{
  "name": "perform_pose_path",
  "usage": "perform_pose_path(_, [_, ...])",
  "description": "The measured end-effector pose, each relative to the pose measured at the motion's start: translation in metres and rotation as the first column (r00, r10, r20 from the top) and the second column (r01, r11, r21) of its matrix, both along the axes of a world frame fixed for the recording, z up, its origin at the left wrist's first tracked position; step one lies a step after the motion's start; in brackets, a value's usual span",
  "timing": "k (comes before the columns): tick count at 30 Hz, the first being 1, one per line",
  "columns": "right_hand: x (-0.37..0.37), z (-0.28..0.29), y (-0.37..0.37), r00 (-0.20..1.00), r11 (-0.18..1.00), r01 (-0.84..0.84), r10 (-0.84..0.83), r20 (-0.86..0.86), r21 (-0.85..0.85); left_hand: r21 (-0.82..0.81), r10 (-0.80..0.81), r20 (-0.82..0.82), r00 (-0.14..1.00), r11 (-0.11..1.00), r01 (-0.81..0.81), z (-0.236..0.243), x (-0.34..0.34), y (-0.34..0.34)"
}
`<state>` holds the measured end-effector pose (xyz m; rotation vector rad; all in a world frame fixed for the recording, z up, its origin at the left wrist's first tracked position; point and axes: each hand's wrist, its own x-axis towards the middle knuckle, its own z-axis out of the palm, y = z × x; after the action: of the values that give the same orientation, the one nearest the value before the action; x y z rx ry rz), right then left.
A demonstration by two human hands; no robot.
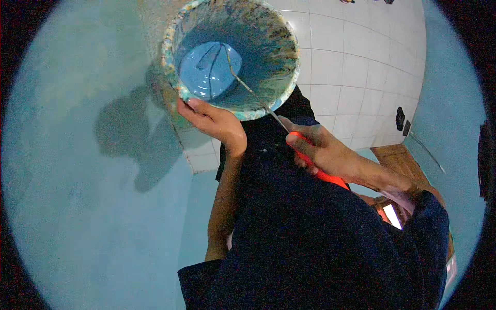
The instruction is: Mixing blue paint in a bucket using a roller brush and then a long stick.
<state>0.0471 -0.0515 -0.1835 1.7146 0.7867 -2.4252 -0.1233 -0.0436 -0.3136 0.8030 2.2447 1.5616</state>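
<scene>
A paint-smeared bucket (274, 62) with light-blue paint (201, 67) in its bottom is tipped toward me at the top centre. My left hand (217, 121) grips its lower-left rim, fingers curled against the side. In my right hand (315, 150) is a red-handled tool (328, 177), held with the thumb along the handle. Its thin, bent metal rod (245, 88) reaches over the rim into the bucket, down to the paint, where its end is hard to make out.
Light-blue wall (72, 206) fills the left, with another (449, 77) at the right. White tiles (361, 72) lie behind the bucket, with a small black object (400, 118) near their right edge. Brown wooden panelling (392, 160) shows past my right arm. My dark clothing (310, 248) fills the lower middle.
</scene>
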Motion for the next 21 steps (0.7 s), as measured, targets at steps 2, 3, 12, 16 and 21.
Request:
perform_pose_path(2, [0.004, -0.01, -0.007, 0.999, 1.0, -0.02, 0.021, -0.028, 0.011, -0.012, -0.038, -0.007, 0.999, 0.999, 0.038, -0.005, -0.001, -0.002])
perform_pose_path(3, [0.006, -0.015, -0.01, 0.999, 0.999, -0.035, 0.035, -0.028, 0.023, -0.014, -0.036, -0.004, 0.999, 0.999, 0.036, -0.008, 0.001, -0.003])
perform_pose_path(12, [0.041, -0.027, 0.001, 0.982, 0.982, -0.171, 0.176, -0.062, 0.079, -0.038, -0.185, -0.031, 0.982, 0.982, 0.184, -0.02, -0.001, 0.005])
perform_pose_path(16, [0.079, -0.05, -0.007, 0.911, 0.818, -0.377, 0.411, 0.018, 0.435, -0.14, -0.166, -0.137, 0.977, 0.979, 0.147, -0.011, -0.006, 0.008])
perform_pose_path(21, [0.081, -0.048, 0.056, 0.845, 0.811, -0.519, 0.535, 0.015, 0.27, -0.229, -0.14, -0.157, 0.978, 0.968, 0.102, -0.029, -0.03, 0.026])
